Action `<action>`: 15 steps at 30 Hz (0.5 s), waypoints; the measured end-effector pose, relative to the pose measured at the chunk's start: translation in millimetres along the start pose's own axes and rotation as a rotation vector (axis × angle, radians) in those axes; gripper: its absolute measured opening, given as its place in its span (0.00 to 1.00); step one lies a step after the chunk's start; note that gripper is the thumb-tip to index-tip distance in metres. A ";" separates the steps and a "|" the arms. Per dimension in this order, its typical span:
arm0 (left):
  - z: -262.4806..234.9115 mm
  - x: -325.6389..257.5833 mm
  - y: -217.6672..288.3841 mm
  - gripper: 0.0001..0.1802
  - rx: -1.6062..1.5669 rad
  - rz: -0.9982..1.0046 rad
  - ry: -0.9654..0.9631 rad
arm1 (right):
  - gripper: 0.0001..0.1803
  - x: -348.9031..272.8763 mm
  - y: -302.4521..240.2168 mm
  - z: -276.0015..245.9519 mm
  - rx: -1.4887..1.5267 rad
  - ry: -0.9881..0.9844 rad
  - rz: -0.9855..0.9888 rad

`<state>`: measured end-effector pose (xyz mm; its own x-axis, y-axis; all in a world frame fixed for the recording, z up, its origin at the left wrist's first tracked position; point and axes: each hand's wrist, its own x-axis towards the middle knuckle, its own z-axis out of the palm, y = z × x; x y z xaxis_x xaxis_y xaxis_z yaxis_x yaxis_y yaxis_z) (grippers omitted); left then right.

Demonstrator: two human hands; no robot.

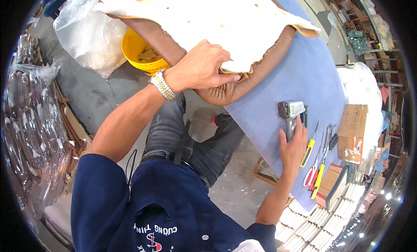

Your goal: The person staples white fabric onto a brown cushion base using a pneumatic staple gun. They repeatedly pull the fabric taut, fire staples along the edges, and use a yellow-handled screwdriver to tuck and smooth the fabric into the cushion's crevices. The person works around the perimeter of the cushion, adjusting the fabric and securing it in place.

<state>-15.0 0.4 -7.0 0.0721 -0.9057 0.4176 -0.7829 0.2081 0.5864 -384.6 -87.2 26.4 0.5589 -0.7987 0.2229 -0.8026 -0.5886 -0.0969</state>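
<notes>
Grey floor (108, 108) lies off the blue worktop (321, 74), with crowded shelves (388, 71) and bright lights (388, 195) beyond its right edge.

navy short-sleeved shirt (104, 200) | white-red print (153, 240) | faded dark jeans (163, 137) | silver-gold link wristband (162, 85)

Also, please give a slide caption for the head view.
Left hand gripping a brown padded piece; right hand at a staple gun, near yellow-handled tools.
</notes>
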 end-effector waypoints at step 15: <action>1.7 4.0 4.5 0.20 -0.069 -0.051 0.022 | 0.16 -52.1 -149.7 -13.3 0.942 -0.006 0.337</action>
<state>-19.3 -2.9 -3.9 0.1250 -0.9076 0.4007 -0.7335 0.1874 0.6534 -296.3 44.2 42.2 0.3362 -0.9410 0.0377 -0.4276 -0.1882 -0.8842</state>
